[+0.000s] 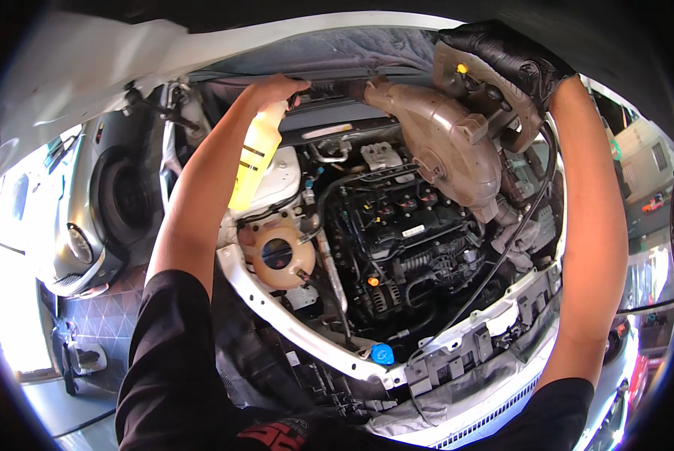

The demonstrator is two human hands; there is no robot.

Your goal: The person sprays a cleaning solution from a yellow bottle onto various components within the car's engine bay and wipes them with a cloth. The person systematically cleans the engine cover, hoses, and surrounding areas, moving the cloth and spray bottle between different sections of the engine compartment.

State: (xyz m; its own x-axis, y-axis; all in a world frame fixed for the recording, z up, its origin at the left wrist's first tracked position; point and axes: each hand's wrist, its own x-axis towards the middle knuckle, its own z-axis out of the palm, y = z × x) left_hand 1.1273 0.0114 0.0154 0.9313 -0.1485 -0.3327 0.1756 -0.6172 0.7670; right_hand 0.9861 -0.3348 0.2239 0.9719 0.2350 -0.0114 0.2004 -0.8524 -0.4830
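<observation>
My left hand point(277, 89), bare, is wrapped around the neck of a spray bottle point(254, 161) with yellow liquid in it, at the upper left over the engine bay. The bottle's dark head lies partly under my fingers and near the narrow end of a dusty brown plastic air intake duct point(446, 143). My right hand point(506, 64), in a black glove, grips that duct's upper right part, close to a yellow plug. The duct is held raised and tilted above the black engine cover point(404, 218). My right fingertips are partly hidden.
A yellowed round reservoir point(284, 257) sits in the left of the bay. A blue cap point(382, 354) is at the front edge. A thin black cable point(495, 274) hangs across the right side. The raised hood point(119, 68) is overhead; another car point(89, 203) stands left.
</observation>
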